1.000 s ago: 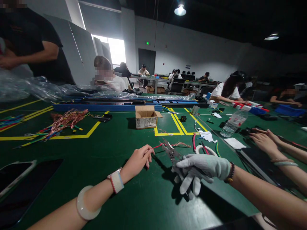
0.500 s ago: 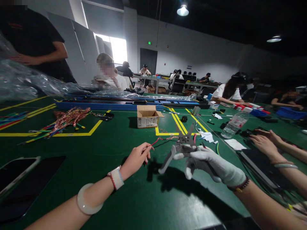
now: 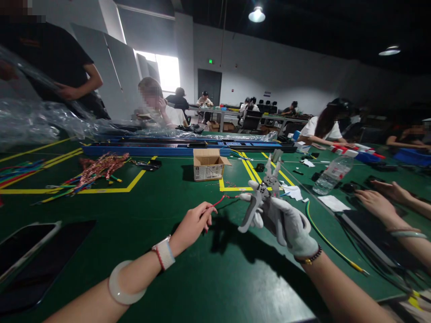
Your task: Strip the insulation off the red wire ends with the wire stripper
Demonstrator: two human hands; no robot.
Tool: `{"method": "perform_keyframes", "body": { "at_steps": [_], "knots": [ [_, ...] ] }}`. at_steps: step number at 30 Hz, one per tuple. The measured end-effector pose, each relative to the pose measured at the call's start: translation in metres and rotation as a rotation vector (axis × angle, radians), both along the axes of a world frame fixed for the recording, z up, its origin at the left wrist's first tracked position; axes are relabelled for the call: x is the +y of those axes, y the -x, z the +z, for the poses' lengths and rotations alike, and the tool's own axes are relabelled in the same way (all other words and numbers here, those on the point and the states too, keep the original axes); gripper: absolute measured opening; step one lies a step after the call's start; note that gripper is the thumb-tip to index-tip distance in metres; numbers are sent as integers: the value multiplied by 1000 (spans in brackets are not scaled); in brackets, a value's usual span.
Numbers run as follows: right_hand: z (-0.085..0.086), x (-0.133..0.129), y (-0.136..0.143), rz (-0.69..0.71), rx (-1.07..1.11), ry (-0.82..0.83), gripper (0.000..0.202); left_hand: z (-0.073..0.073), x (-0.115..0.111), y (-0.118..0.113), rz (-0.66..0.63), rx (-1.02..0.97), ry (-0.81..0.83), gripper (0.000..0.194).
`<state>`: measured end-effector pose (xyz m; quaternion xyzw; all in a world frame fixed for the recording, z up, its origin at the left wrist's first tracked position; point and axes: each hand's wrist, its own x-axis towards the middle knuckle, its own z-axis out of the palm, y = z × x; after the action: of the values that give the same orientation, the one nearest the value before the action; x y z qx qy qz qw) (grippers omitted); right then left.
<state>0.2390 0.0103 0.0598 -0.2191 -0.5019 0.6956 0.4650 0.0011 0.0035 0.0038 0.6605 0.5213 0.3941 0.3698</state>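
Between the fingertips of my left hand point(image 3: 195, 224) is pinched a red wire point(image 3: 218, 201), its stripped copper end stretching right toward my other hand. My right hand point(image 3: 286, 220), in a white glove, is closed around grey wire strippers point(image 3: 267, 186) with jaws pointing up and handles spread. The gloved thumb and fingertips lie close to the bare copper; whether they pinch it I cannot tell. A small open cardboard box point(image 3: 208, 172) stands beyond my hands. To the right of the glove a green-yellow wire point(image 3: 332, 246) lies on the table.
On the left lie a copper wire bundle point(image 3: 104, 168), coloured wires point(image 3: 20, 170) and two dark-screened devices point(image 3: 50, 260). A water bottle point(image 3: 333, 175) and white paper point(image 3: 333, 202) are on the right, near a co-worker's hands point(image 3: 377, 202). Plastic film point(image 3: 77, 121) covers the back left.
My right hand has turned, swinging the strippers more upright and slightly right. More of the green-yellow wire shows beside it. My left hand stays nearly still with the red wire.
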Motion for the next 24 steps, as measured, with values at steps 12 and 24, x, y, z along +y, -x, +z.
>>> {"method": "perform_keyframes", "body": {
  "at_steps": [12,24],
  "knots": [
    [15,19,10,-243,-344,-98,45,0,-2,1,-39,75,-19,29],
    [-33,63,-30,-723,-1231,-1141,56,-2,-2,7,19,283,-320,27]
  ]
}}
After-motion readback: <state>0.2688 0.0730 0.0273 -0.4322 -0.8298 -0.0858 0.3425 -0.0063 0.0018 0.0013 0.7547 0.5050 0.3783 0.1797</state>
